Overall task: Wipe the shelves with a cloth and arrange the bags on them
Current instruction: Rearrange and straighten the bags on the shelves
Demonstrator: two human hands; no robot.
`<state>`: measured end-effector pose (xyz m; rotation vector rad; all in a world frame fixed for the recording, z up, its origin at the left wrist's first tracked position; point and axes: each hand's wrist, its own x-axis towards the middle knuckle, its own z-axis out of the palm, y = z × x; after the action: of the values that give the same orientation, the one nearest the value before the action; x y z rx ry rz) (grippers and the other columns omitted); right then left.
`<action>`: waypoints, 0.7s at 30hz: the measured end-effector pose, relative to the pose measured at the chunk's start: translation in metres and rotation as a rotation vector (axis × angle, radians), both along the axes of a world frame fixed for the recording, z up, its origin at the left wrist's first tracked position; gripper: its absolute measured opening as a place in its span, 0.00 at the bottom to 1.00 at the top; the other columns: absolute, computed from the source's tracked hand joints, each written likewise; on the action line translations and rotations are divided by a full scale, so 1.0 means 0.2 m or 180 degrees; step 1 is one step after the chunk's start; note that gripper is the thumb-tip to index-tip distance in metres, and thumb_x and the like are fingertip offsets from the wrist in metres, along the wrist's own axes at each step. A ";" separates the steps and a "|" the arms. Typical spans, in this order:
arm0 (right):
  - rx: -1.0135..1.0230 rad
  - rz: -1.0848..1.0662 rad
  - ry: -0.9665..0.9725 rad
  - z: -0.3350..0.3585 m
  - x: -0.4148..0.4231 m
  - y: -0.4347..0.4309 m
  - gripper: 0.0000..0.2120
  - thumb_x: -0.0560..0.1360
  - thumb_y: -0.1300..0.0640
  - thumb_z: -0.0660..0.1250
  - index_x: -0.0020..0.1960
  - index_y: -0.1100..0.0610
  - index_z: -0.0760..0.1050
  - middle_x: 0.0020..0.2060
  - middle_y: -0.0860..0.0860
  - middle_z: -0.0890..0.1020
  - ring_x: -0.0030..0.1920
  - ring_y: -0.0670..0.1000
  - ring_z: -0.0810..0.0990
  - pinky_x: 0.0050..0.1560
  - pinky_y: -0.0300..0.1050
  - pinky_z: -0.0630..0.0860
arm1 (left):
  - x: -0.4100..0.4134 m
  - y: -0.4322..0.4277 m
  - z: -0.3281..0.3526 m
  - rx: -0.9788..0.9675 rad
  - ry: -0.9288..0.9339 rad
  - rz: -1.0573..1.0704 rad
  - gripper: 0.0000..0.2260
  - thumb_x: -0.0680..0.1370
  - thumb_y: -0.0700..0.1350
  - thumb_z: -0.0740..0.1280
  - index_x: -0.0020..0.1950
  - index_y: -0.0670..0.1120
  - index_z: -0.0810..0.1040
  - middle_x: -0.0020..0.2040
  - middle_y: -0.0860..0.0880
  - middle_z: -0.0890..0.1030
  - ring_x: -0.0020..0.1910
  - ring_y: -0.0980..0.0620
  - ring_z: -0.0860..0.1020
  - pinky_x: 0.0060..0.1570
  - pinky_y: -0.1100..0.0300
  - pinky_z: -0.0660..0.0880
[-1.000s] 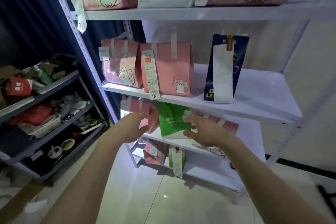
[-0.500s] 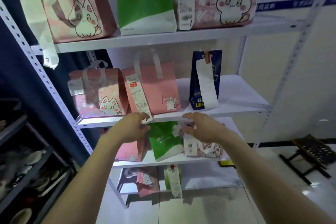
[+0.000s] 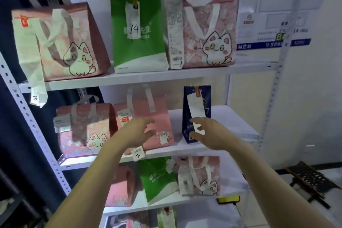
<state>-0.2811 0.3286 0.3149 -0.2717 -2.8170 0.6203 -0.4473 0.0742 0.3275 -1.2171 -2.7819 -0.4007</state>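
**While both hands hover open, three bags line the middle shelf**

Where the middle shelf ends at its front lip, three bags stand in a row. A pink cat bag sits at the left near the perforated post, and a plain pink bag presses against it. Past a narrow gap stands a navy bag with a long receipt hanging down its face.

The left hand is spread wide in front of the plain pink bag and holds nothing. The right hand is just as wide before the navy bag's lower half, and I cannot tell whether it touches the bag. Right of the navy bag the shelf board runs bare to its far corner.

On the upper shelf two cat bags flank a green bag, packed side by side. On the lower shelf stand three more bags, with bare board at its right end.
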 end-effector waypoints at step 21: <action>0.0152 -0.1028 0.2181 0.70 -0.10 0.65 0.12 0.80 0.50 0.72 0.59 0.56 0.82 0.51 0.51 0.84 0.47 0.52 0.82 0.52 0.48 0.81 | -0.02 0.67 0.58 0.2270 0.0725 -0.0119 0.17 0.84 0.46 0.69 0.73 0.48 0.78 0.64 0.53 0.76 0.61 0.53 0.78 0.69 0.49 0.77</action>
<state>-0.3018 0.4588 0.4554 -0.4032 -2.0714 0.4573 -0.4507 0.2089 0.4432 -1.0408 -2.1182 -1.0609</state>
